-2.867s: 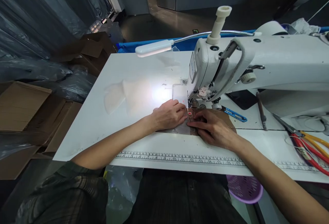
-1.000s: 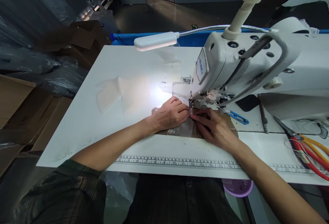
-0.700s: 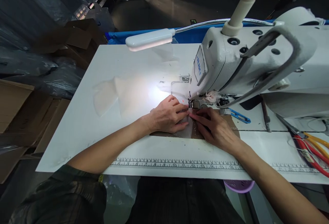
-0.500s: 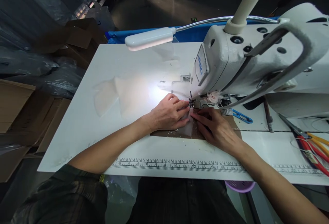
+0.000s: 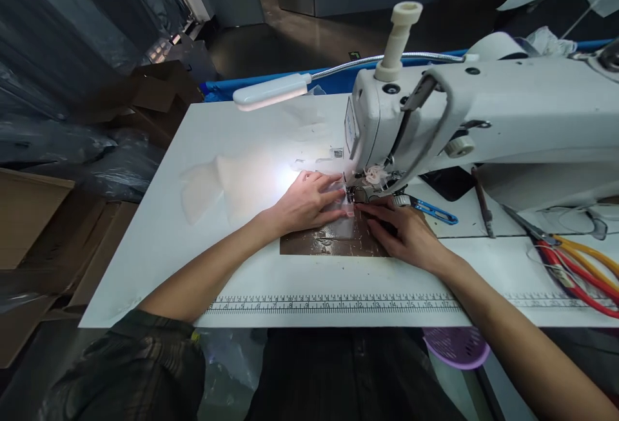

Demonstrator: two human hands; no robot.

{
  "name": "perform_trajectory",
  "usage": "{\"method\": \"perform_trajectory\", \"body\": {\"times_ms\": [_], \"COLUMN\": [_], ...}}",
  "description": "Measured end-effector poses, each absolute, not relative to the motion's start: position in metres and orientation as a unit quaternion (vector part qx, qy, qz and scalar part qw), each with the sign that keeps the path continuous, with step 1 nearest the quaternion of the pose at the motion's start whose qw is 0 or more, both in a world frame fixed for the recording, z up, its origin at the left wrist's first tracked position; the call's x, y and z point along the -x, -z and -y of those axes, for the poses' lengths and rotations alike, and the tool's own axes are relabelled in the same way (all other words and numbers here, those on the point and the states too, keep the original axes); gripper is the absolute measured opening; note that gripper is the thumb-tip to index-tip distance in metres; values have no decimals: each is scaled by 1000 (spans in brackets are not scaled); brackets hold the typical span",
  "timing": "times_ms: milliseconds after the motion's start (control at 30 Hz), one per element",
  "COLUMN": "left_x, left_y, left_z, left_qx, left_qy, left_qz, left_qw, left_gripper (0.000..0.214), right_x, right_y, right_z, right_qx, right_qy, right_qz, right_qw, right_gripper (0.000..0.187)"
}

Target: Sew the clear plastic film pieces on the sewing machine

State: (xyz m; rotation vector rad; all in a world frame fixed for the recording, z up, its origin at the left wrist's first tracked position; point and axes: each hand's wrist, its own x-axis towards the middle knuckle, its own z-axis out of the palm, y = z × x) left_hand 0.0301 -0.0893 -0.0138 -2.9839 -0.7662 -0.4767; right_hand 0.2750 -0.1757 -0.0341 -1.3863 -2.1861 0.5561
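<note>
My left hand point(image 5: 305, 203) lies on a small translucent piece point(image 5: 341, 223) just left of the needle of the white sewing machine point(image 5: 435, 118), fingers together and pressed down on it. My right hand point(image 5: 405, 231) rests on the right side of the same piece, fingertips pinching its edge right below the presser foot point(image 5: 351, 196). The piece lies over a brown taped patch point(image 5: 329, 242) on the white table point(image 5: 232, 266). What sits under the needle is too small to make out.
A lit gooseneck lamp point(image 5: 271, 91) hangs over the table. Pale translucent sheets point(image 5: 217, 179) lie to the left. Blue thread snips point(image 5: 432, 212), red and yellow scissors point(image 5: 575, 260) and a printed ruler strip point(image 5: 338, 305) lie to the right and front. Cardboard boxes point(image 5: 33, 215) stand on the left.
Both hands have slid a little farther toward the needle with the piece, uncovering more of the brown patch in front. The camera has pulled back and tilted.
</note>
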Motion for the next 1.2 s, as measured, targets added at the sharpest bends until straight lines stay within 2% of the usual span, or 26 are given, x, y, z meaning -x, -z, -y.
{"method": "perform_trajectory", "body": {"times_ms": [133, 267, 433, 500, 600, 733, 867, 1100, 1200], "left_x": [-23, -26, -25, -24, -25, -27, -27, -25, -24], "left_y": [-4, -9, 9, 17, 24, 25, 24, 24, 22], "left_z": [88, 103, 118, 120, 121, 122, 122, 121, 123], "left_qx": [952, 967, 965, 954, 935, 924, 916, 913, 914], "left_qy": [175, 127, 131, 166, 218, 241, 249, 241, 245], "left_qz": [251, 211, 170, 185, 207, 214, 217, 228, 219], "left_qw": [-10, -62, -149, -168, -189, -207, -228, -239, -236], "left_gripper": [31, 23, 19, 13, 16, 17, 16, 12, 19], "right_x": [-281, -284, -291, -291, -285, -275, -267, -257, -257], "right_y": [34, 37, 28, 20, 11, 13, 20, 28, 31], "right_z": [172, 168, 156, 150, 145, 153, 168, 172, 172], "right_qx": [520, 505, 518, 505, 489, 522, 467, 409, 401], "right_qy": [-279, -337, -368, -356, -321, -283, -243, -204, -212], "right_qz": [754, 727, 741, 767, 795, 780, 815, 850, 851], "right_qw": [289, 321, 219, 176, 162, 199, 243, 262, 264], "right_gripper": [40, 36, 35, 31, 26, 23, 26, 20, 21]}}
